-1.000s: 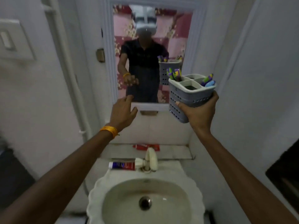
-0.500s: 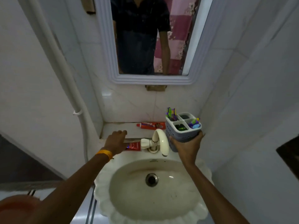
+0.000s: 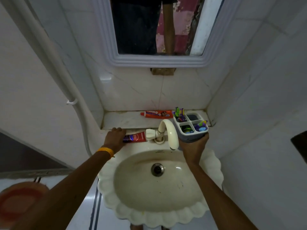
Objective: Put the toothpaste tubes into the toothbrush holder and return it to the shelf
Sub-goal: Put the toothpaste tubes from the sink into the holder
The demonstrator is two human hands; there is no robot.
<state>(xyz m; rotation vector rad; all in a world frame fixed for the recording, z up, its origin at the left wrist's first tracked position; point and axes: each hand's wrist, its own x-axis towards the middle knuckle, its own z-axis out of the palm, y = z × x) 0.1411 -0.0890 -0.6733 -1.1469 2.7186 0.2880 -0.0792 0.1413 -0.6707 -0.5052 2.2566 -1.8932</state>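
Observation:
My right hand (image 3: pixel 193 146) grips the base of a grey four-compartment toothbrush holder (image 3: pixel 191 127) with several toothbrushes in it, held upright just right of the tap. My left hand (image 3: pixel 115 138) lies over the left end of a red and purple toothpaste tube (image 3: pixel 137 137) that rests on the basin's back rim, fingers curled over it. A second red toothpaste tube (image 3: pixel 157 114) lies flat on the marble shelf (image 3: pixel 123 120) behind the tap, untouched.
A cream tap (image 3: pixel 167 131) curves between my hands. The scalloped basin (image 3: pixel 159 216) sits below with its drain (image 3: pixel 157 169). A framed mirror (image 3: pixel 157 61) hangs above the shelf; a white pipe (image 3: pixel 73 103) runs down the left wall. Tiled walls close in on both sides.
The holder came down from mirror height to beside the tap. My left hand dropped from the mirror's edge onto the tube on the basin rim. The view tilted down.

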